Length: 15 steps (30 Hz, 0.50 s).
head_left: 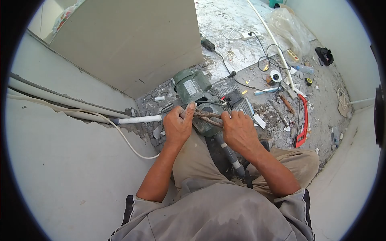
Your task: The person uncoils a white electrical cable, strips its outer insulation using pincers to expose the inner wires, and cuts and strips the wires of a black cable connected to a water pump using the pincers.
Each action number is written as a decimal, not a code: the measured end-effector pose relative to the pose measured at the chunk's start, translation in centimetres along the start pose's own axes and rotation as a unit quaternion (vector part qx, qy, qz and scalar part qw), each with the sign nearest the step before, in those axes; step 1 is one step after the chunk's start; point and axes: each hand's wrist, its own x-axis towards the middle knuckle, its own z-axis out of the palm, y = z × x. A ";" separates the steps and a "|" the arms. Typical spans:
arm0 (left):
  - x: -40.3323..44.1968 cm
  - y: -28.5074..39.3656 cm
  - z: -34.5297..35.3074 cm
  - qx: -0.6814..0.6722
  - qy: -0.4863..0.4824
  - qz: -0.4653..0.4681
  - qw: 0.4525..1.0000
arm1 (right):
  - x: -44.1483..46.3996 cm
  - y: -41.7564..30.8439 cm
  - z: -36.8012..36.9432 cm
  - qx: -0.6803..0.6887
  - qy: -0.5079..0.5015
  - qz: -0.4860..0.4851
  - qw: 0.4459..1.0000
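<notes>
My right hand (pixel 241 130) is closed around the handles of worn, brownish pliers (pixel 208 115), whose jaws point left. Close to the jaws, my left hand (pixel 179 125) is closed with the thumb up, pinching a thin black cable (pixel 208 103); its exact end is hidden by the fingers. Behind and below both hands sits a green electric water pump (pixel 192 85) with a pale label. A grey pipe (pixel 230 154) runs from the pump toward my lap, between my legs. To the left, a white pipe (pixel 140 119) reaches out of the wall toward my left hand.
Rubble covers the floor. A red hacksaw (pixel 302 124) lies right, near a long white pipe (pixel 270 34). A power tool (pixel 208 44), a tape roll (pixel 275 76), a bottle (pixel 304 69) and an extension socket (pixel 250 35) lie further back. A grey panel (pixel 132 44) stands left.
</notes>
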 end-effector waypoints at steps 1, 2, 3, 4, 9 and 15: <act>0.1 0.3 -0.4 -0.003 -0.035 -0.035 0.999 | 0.0 -0.3 0.0 -0.013 0.006 -0.002 1.000; -0.1 0.8 -0.4 -0.078 -0.043 -0.079 0.993 | -0.1 -0.7 0.1 -0.013 0.003 0.004 1.000; -0.3 1.5 -0.2 -0.152 -0.051 -0.122 0.980 | -0.1 -1.1 0.2 -0.014 0.000 0.011 1.000; -0.4 2.0 0.0 -0.225 -0.059 -0.162 0.959 | -0.1 -1.2 0.2 -0.015 -0.002 0.019 1.000; -1.5 -0.4 1.2 -0.325 -0.056 -0.084 0.940 | -0.3 -0.1 0.5 0.097 -0.059 0.030 0.993; -2.5 0.5 0.1 -0.361 -0.090 -0.083 0.924 | -0.5 0.9 0.1 0.241 -0.163 0.051 0.955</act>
